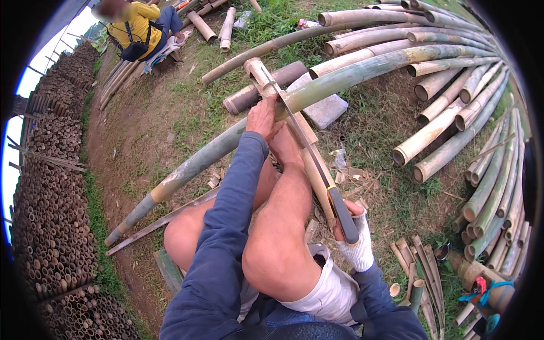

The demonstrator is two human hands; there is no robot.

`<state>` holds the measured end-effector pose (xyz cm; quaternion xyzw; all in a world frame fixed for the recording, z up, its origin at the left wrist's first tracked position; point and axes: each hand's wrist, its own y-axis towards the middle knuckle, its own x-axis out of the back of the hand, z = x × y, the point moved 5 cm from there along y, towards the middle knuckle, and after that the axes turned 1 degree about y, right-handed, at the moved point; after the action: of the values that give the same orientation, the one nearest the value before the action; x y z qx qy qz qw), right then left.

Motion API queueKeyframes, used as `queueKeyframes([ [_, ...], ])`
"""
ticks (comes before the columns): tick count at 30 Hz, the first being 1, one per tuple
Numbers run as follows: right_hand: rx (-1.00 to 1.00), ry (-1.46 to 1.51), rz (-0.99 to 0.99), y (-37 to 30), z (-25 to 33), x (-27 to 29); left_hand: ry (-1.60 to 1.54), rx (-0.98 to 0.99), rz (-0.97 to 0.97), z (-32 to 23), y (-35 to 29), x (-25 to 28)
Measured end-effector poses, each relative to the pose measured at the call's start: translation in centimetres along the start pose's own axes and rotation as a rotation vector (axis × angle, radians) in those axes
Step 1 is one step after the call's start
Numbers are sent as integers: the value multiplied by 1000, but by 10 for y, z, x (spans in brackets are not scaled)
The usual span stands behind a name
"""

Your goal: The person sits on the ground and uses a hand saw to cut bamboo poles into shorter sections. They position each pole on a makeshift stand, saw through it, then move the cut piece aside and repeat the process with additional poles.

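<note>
My left hand is closed round a long green bamboo pole, which slopes from the lower left to the upper right. My right hand, in a white knitted glove with bare fingertips, grips the dark grey handle of a handsaw. The narrow blade runs up and away, crossing the pole just right of my left hand. Below that crossing lies a pale split-bamboo support. My bare foot rests against it, close to my left hand. How deep the blade sits in the pole I cannot tell.
Cut bamboo poles fan out on the right. A thick brown bamboo piece and a pale block lie beyond the pole. Tall bamboo stacks line the left. A person in yellow sits at far left.
</note>
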<state>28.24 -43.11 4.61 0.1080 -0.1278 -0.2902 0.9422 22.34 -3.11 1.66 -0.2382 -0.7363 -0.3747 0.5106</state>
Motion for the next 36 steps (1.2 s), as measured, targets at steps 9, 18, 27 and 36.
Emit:
queueKeyframes([
  [9, -46, 45, 56, 88, -28, -42, -40, 49, 89, 1, 4, 7],
  [18, -80, 19, 16, 12, 1, -5, 22, -1, -4, 2, 0, 3],
  [27, 6, 32, 88, 73, -31, -38, -65, 54, 34, 6, 10, 14],
  [36, -126, 4, 41, 6, 6, -9, 36, 257, 127, 3, 13, -4],
])
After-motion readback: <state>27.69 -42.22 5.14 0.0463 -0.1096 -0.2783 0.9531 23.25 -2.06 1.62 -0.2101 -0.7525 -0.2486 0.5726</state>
